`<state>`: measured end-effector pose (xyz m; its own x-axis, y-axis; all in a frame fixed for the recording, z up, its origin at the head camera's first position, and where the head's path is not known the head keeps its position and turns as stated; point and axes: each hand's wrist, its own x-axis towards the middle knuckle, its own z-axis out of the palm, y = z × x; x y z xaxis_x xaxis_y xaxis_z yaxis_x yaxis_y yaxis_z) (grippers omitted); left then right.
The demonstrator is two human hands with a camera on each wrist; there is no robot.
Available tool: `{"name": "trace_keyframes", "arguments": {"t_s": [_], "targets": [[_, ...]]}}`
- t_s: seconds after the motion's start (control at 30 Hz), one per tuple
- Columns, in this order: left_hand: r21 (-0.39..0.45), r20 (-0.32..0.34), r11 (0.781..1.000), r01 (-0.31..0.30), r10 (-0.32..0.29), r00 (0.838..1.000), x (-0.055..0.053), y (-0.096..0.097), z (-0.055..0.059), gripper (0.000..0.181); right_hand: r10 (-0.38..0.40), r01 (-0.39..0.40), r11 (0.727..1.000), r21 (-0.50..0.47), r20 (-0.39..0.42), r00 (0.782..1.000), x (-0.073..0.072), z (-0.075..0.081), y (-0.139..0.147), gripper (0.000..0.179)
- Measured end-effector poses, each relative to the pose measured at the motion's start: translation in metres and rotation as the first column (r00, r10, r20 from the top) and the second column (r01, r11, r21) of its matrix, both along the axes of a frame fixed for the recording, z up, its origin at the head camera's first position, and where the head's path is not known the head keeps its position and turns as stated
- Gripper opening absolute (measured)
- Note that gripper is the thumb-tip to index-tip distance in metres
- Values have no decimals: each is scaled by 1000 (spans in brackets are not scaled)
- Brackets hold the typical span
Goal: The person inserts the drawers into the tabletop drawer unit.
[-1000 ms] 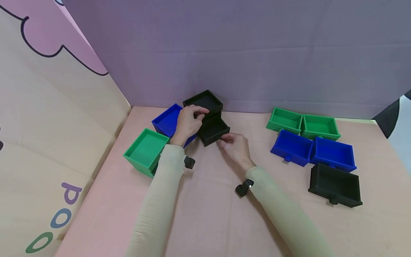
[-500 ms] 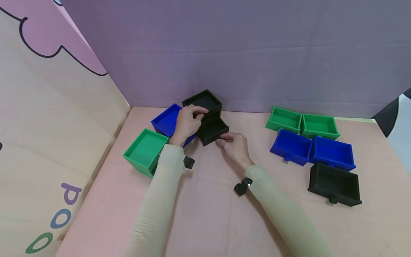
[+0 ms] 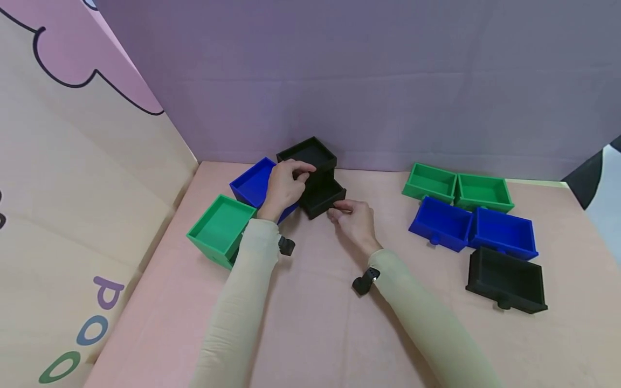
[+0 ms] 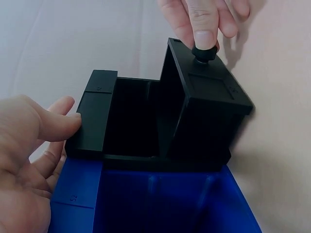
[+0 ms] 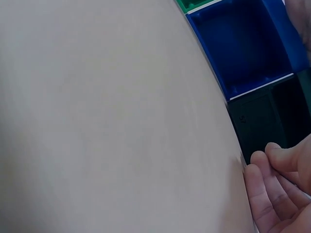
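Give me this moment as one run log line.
left hand: holds black housing; right hand: pinches knob on black drawer; drawer: partly out; blue housing: alongside

The head view looked forward and down, broadly across the table (image 3: 310,323). The left wrist view faced the black drawer (image 4: 209,97) close up; the right wrist view, also near, caught it at frame right. All 3 shared that drawer.
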<state>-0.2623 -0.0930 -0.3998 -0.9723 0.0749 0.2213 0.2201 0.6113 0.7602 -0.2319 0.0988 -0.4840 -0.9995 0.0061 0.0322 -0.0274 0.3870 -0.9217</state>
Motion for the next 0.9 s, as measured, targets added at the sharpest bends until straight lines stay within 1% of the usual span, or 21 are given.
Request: {"name": "trace_keyframes", "arguments": {"t_s": [0.2, 0.57, 0.7, 0.9], "targets": [[-1, 1, 1000, 1, -1, 1000, 0, 1, -1, 23, 0, 0, 999, -33, 8, 1000, 1, 1, -1, 25], [3, 6, 1000, 1, -1, 1000, 1, 0, -1, 23, 2, -1, 999, -51, 3, 1000, -2, -2, -4, 25], [-6, 1, 1000, 7, -6, 1000, 0, 0, -2, 23, 0, 1, 998, -57, 7, 1000, -2, -3, -4, 26], [-5, -6, 1000, 0, 0, 1000, 0, 1, -1, 22, -2, 2, 998, -63, 0, 1000, -4, -4, -5, 26]]}}
